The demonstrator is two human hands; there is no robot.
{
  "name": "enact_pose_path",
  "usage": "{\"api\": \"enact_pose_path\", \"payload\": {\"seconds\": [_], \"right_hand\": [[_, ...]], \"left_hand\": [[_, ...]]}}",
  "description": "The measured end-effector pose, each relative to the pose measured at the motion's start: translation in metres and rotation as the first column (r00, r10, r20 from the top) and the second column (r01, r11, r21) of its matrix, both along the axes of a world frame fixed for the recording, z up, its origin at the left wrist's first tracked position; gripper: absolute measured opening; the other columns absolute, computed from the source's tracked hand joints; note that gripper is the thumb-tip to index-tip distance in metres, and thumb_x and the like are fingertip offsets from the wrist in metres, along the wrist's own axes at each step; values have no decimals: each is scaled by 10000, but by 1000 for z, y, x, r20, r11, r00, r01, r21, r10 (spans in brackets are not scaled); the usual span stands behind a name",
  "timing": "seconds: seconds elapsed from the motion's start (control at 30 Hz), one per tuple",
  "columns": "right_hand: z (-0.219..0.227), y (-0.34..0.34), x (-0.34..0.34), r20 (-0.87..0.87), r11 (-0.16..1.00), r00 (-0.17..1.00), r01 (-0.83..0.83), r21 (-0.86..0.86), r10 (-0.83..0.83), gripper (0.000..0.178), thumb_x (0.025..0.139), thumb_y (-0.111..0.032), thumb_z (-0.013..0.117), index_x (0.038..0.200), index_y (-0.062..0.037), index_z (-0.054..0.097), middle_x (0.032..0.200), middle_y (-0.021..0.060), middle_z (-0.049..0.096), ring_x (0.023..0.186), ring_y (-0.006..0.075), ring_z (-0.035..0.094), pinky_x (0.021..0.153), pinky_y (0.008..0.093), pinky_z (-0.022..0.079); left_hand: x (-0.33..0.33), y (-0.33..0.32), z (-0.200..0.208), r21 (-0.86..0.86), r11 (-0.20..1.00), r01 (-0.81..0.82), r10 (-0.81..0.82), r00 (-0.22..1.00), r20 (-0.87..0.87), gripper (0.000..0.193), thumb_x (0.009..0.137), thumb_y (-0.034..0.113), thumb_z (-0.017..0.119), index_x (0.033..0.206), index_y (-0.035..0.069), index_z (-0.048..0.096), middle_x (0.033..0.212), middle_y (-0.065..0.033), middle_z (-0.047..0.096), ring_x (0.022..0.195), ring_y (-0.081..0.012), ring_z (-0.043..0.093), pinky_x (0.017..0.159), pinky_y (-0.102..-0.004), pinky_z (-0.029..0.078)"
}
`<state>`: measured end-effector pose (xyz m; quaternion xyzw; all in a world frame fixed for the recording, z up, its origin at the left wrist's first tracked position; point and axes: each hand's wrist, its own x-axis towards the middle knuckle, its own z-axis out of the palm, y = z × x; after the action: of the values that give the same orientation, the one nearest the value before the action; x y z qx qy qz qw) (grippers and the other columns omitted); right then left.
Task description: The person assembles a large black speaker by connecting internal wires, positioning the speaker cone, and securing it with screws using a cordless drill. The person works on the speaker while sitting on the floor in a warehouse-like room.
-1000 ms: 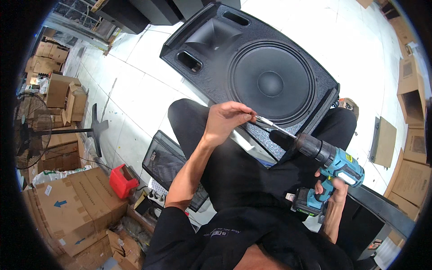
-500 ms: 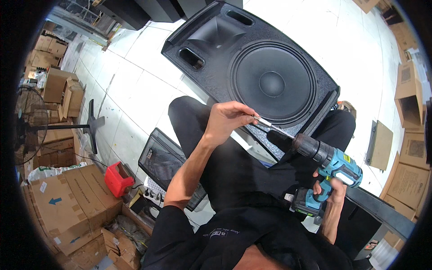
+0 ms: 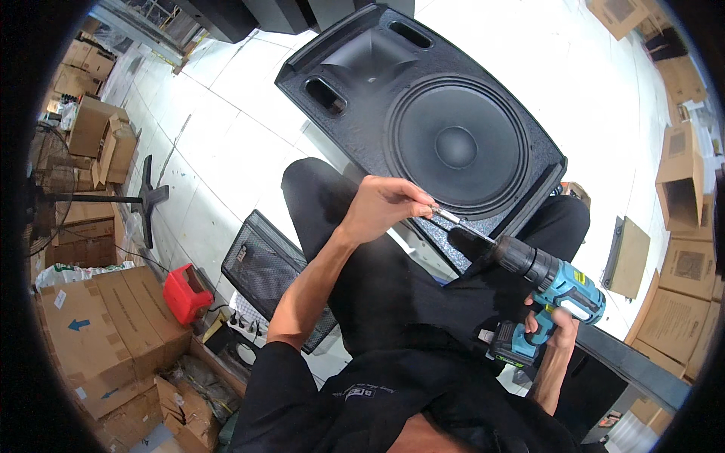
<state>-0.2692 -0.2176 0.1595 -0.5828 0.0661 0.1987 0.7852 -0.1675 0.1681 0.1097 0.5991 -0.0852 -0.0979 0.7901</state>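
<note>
My right hand [image 3: 557, 326] is wrapped round the grip of a blue and black cordless drill [image 3: 563, 287]. A long silver bit [image 3: 462, 225] runs from its chuck up and left to my left hand [image 3: 387, 210]. There, my thumb and fingers pinch what looks like a small screw [image 3: 434, 209] at the bit's tip; most of it is hidden. Just beyond both hands lies a large black loudspeaker [image 3: 377, 143], its round cone [image 3: 457, 147] facing up. The bit is held above the near edge of the cabinet, by my knees.
A black mesh grille [image 3: 264, 260] leans left of my leg, near a white power strip [image 3: 245, 325] and a red plastic holder [image 3: 187, 294]. Cardboard boxes [image 3: 98, 332] stack at the left, with a fan stand [image 3: 147, 200] behind. More cartons [image 3: 683, 325] line the right.
The view has shifted slightly, with the grille and boxes now a little further left. Both hands keep nearly the same pose, with the bit's tip still at my left fingertips.
</note>
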Motion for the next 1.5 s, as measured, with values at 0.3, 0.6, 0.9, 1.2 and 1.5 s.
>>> {"api": "enact_pose_path", "payload": {"seconds": [0.3,0.6,0.9,1.2,1.5], "right_hand": [[4,-1,3,23,998,999,-34,-53,35,662,823,-343,726,1260,77,461,1011,290,621,542,252,602,499,386,535],[93,31,62,170,936,968,-121,-330,185,473,832,-193,723,1191,74,572,1014,257,680,612,211,617,569,336,527],[188,166,180,112,450,881,-122,-884,459,379,824,-315,769,990,19,704,724,75,671,486,120,581,443,248,471],[187,241,237,43,276,694,-228,-934,718,362,840,-333,721,1017,-19,690,726,58,638,456,105,558,398,241,462],[178,254,249,54,253,610,-246,-936,791,485,823,-338,752,1092,50,641,784,152,685,403,110,577,329,209,488]], "left_hand": [[0,3,2,6,1000,30,-30,999,29,89,825,-48,719,905,-11,727,924,-143,745,721,-95,676,569,-192,494],[56,48,52,441,894,76,-247,905,345,162,816,19,739,976,14,714,937,-104,740,937,-198,708,966,-374,527],[105,73,38,716,682,-152,-240,878,415,307,846,122,704,1111,-14,630,946,-129,746,939,-279,719,859,-382,549],[117,91,-3,707,693,-143,-232,884,406,256,806,-14,597,1041,-75,678,976,-201,724,947,-282,720,841,-350,565],[121,96,-17,708,701,-89,-223,915,336,271,763,-19,653,1028,-61,689,1017,-206,708,978,-322,692,887,-380,536]]}}
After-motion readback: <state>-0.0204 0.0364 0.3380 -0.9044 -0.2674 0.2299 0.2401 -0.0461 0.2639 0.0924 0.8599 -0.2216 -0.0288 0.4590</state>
